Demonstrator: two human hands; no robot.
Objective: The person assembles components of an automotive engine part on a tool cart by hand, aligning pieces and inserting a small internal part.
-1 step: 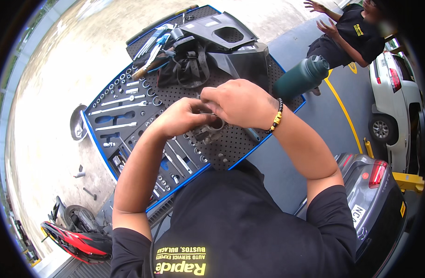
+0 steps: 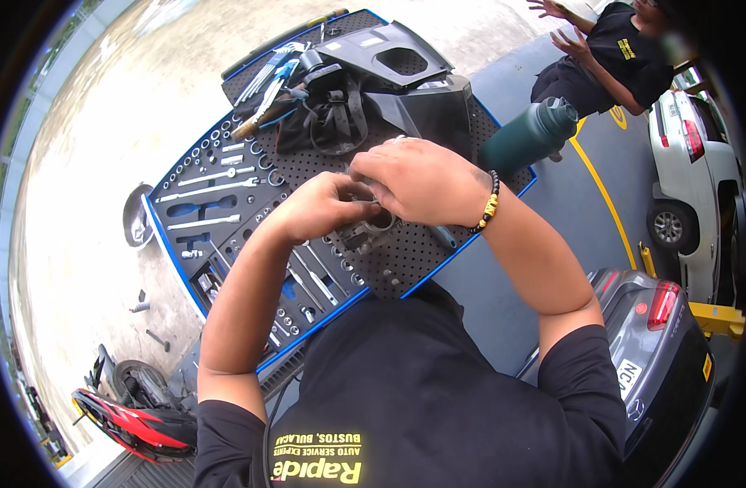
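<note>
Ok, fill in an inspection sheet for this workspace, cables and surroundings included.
Surface: blue-edged, perforated black tabletop.
Work in hand: metal part with a round opening, at both hands.
Clutter: black plastic panel, black bag, green bottle; wrenches lie slotted at left.
Left hand: thumb and fingers on the metal part.
Right hand: over the metal part, fingertips' grip hidden.
Cables: apparently a thin dark cord along the shirt.
Surroundings: another person, white vehicle and grey car to the right; red-and-black motorcycle at lower left.

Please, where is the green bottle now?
In the head view, the green bottle is right of the right hand, near the blue-edged tabletop's right corner.
</note>
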